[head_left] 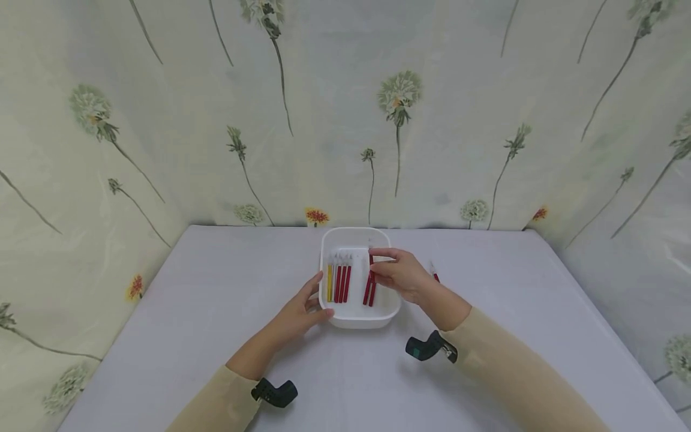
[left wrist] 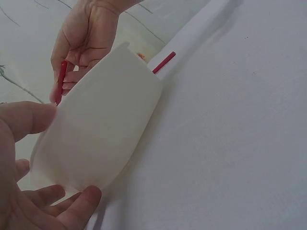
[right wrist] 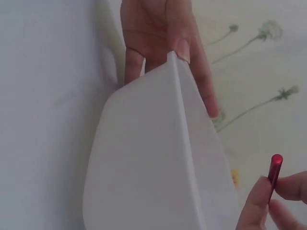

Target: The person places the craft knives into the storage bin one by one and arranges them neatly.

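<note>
A white plastic tub (head_left: 358, 321) sits on the table. My left hand (head_left: 299, 309) holds its left front corner, thumb on the near rim and fingers along the side. Over the tub's right half, my right hand (head_left: 400, 275) pinches a slim red pencil-like stick (right wrist: 275, 172) between thumb and fingers. Inside the tub, a yellow stick (head_left: 330, 285) and several red sticks (head_left: 341, 285) with pale tips lie side by side at the left. More red sticks (head_left: 367, 291) lie below my right hand, which partly hides them.
Another red stick (head_left: 435, 275) with a pale tip lies on the white tabletop (head_left: 486, 360), right of the tub and partly behind my right hand. A flower-printed curtain (head_left: 335, 120) hangs behind and beside the table.
</note>
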`<state>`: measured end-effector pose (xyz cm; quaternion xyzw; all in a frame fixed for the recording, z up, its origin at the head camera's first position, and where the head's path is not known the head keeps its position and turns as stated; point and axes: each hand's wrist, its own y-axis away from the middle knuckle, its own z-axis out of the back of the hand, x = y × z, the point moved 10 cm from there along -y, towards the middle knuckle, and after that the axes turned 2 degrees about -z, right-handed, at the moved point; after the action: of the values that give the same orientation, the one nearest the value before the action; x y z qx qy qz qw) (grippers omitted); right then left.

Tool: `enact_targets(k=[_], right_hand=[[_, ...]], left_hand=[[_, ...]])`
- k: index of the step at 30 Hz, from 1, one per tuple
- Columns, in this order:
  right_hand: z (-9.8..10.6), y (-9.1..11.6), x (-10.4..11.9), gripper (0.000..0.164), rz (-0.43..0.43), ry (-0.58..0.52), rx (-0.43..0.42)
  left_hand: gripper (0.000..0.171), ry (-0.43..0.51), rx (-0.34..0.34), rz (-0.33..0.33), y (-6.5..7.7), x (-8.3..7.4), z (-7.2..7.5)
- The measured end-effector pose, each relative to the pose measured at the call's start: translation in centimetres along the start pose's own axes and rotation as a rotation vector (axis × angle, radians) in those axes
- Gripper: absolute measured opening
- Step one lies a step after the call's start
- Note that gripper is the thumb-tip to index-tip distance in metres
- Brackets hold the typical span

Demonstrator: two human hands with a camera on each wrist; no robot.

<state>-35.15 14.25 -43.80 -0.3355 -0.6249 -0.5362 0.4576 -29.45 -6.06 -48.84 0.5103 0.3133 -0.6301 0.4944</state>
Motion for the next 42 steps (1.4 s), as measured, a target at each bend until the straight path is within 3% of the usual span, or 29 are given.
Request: enact_targets(k=[6, 15, 28, 42], right_hand=[[-1.9, -0.9, -0.8, 0.048, -0.043, -0.01, -0.032], [-2.7, -2.8, -2.1, 0.047, -0.033, -0.026, -0.074], [-2.6, -3.8, -3.7, 0.042, -0.1, -0.012, -0.126], [-2.6, -4.2, -4.2, 0.04, -0.103, 0.049, -0.136]], left_hand=[[0.091, 0.006, 0.004, -0.002, 0.0, 0.1, 0.0], [0.09, 0.022, 0.016, -0.011, 0.0, 0.1, 0.0], [0.09, 0.005, 0.017, -0.013, 0.0, 0.1, 0.0], [0.09, 0.013, 0.021, -0.006, 0.1, 0.0, 0.0]])
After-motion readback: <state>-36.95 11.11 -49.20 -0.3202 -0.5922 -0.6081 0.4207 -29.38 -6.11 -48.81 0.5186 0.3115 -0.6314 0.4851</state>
